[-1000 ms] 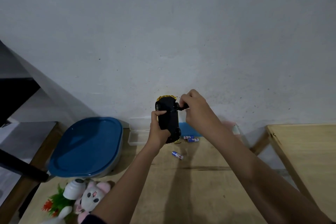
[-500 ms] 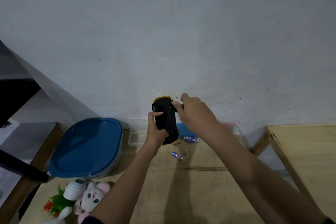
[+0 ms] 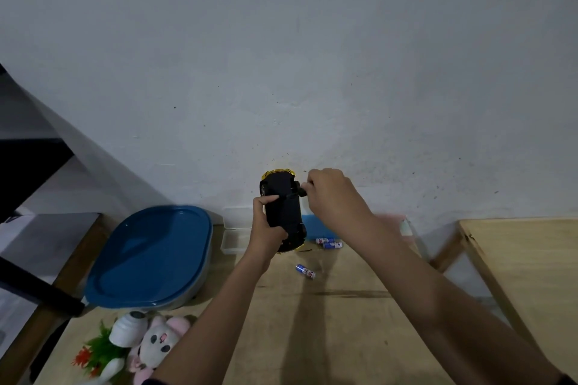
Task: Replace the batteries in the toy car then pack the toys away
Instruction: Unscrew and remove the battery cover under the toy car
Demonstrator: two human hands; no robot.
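Your left hand (image 3: pixel 268 230) grips black-bellied yellow plastic toy car (image 3: pixel 283 209) upside down above wooden table (image 3: pixel 344 331). Your right hand (image 3: pixel 334 197) pinches small dark tool (image 3: pixel 296 193) at underside. Battery-cover step, likely; next: hold tool seated, car steady.

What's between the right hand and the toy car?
A thin dark tool, maybe a screwdriver, runs from the right hand to the car's black underside, as the head view shows.

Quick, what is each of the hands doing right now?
Left hand: closed around the toy car, its underside towards the camera.
Right hand: pinching a small dark tool against the car.
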